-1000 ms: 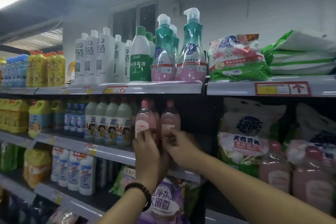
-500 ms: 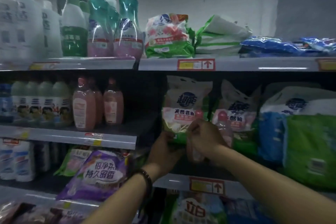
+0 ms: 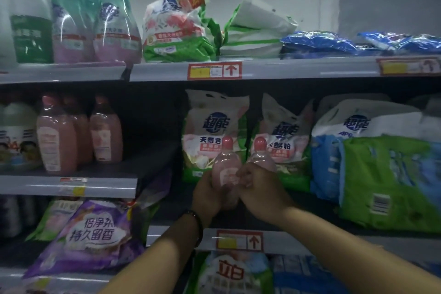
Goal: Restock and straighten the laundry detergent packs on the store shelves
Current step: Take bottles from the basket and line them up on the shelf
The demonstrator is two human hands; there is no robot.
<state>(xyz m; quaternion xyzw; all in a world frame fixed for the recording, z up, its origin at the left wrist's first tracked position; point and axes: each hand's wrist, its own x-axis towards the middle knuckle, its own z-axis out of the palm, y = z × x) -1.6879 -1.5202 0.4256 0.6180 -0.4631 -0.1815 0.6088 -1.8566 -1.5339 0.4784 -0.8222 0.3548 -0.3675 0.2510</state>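
Observation:
Two pink bottles with pink caps stand on the middle shelf in front of white-and-green detergent bags. My left hand grips the left pink bottle from its left side. My right hand wraps the lower part of the right pink bottle and also touches the left one. Both bottles are upright and close together. A second white-and-green bag leans behind the right bottle. A black band sits on my left wrist.
More pink bottles stand on the left middle shelf, beside a bare dark gap. A large green pack and a blue-white bag fill the right. Bags and pump bottles line the top shelf. A purple bag juts out below.
The view swung right from the left bottle shelf to the bag shelf. Both hands came off the left shelf's bottles and now hold two pink bottles, lifted a little higher than half a second ago.

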